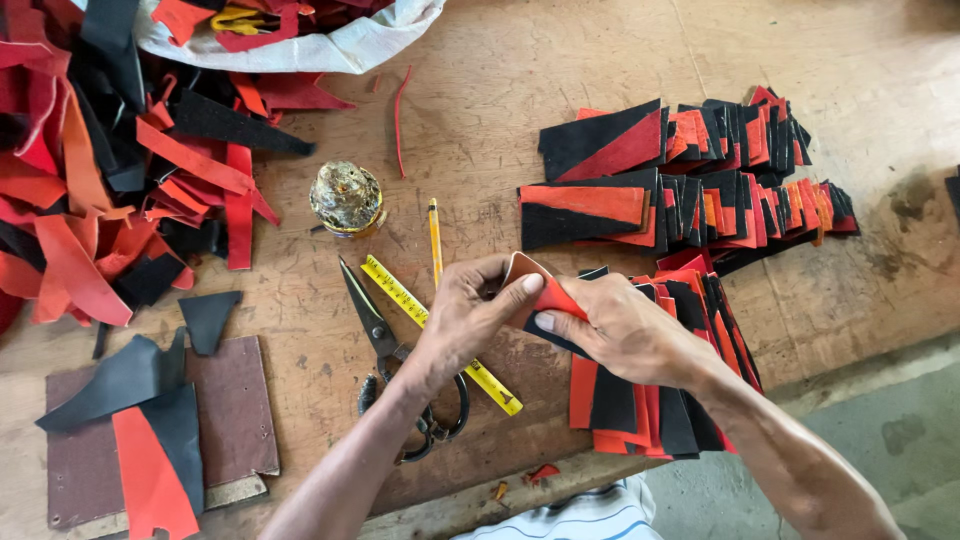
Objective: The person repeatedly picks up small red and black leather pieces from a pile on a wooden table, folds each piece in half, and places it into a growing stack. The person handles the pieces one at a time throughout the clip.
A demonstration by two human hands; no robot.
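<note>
This is a small craft workshop for cutting leather or similar sheet material. A worn, stained wooden workbench point(560, 70) carries the work. Along its left edge lies a loose heap of red, orange and black offcuts point(90, 170), and a white sack point(330, 45) at the far edge holds more scraps. Toward the right edge, cut red and black pieces point(700, 170) sit in neat overlapping rows. Near the front edge lie hand tools: scissors point(385, 345), a yellow measuring tape point(430, 325), a pencil point(435, 240) and a brown cutting board point(235, 400). A glue-crusted pot point(346, 198) stands mid-bench.
</note>
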